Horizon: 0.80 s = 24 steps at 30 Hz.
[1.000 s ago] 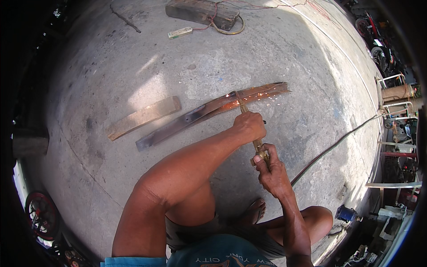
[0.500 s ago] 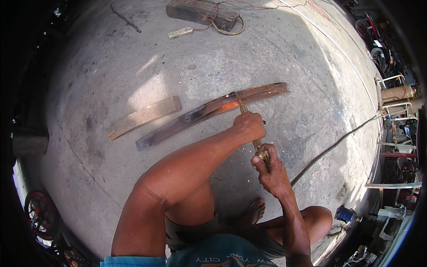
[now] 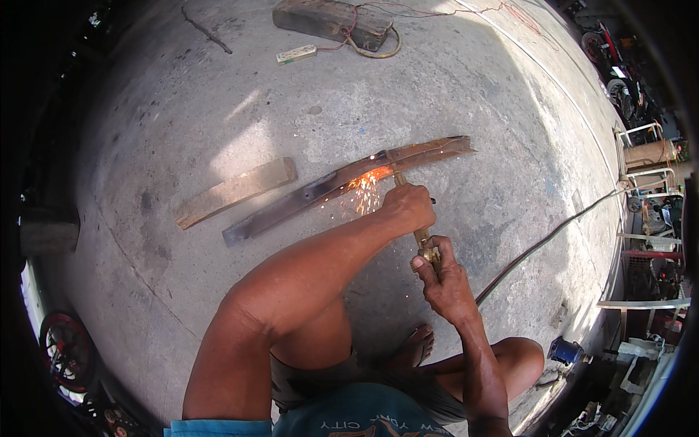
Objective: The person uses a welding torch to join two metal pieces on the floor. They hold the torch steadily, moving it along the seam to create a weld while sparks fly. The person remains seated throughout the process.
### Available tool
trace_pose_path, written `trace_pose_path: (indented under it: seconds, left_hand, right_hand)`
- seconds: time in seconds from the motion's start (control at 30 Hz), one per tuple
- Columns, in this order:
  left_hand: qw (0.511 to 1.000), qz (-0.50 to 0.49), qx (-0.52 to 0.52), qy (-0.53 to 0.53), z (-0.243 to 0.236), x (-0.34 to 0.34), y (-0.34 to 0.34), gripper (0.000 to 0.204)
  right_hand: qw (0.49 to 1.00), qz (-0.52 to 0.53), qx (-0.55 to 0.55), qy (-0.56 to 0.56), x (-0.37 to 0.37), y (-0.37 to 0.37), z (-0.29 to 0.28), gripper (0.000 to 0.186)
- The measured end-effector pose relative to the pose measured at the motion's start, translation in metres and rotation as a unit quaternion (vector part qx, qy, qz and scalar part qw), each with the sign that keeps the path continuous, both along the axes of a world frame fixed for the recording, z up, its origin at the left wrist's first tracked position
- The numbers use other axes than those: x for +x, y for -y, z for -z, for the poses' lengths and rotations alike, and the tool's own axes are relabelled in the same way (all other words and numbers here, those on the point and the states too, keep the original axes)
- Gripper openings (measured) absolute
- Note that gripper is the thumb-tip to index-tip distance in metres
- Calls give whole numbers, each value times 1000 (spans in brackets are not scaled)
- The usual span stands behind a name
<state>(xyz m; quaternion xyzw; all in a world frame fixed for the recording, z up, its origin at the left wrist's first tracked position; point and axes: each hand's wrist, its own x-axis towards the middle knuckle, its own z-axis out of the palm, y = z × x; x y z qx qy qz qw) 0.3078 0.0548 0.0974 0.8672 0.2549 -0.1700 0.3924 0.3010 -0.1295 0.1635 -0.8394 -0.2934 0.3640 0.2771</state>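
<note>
A brass cutting torch [image 3: 421, 236] is held between both hands, its tip at a long rusty steel channel [image 3: 306, 192] lying on the concrete. My left hand [image 3: 410, 207] is closed round the front of the torch, close to the metal. Further back, my right hand [image 3: 444, 278] grips the torch body, its thumb and forefinger by the valves. Just left of the tip the steel glows orange, and bright sparks [image 3: 366, 191] spray from it toward my left forearm. The torch's very tip is partly hidden by my left hand and the glare.
A wooden block [image 3: 240, 192] lies left of the steel. Farther off are a dark timber beam [image 3: 328, 20], a power strip [image 3: 296, 54] and thin wires. A dark hose [image 3: 535, 244] runs to the right, toward gas cylinder and metal racks. My bare foot in a sandal rests below the torch.
A burst of sparks now sprays from the glowing spot, where only a few specks showed before. My hands and the torch have hardly moved.
</note>
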Motion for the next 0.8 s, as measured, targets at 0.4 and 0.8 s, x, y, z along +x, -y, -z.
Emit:
trace_pose_path:
  seconds: [0.4,0.8]
  left_hand:
    - [1000,-1,-11,-3,0,0,1,32]
    - [1000,3,4,-11,1,0,1,30]
  right_hand:
    - [1000,-10,-2,17,-1,0,1,33]
    - [1000,-7,3,14,-1,0,1,34]
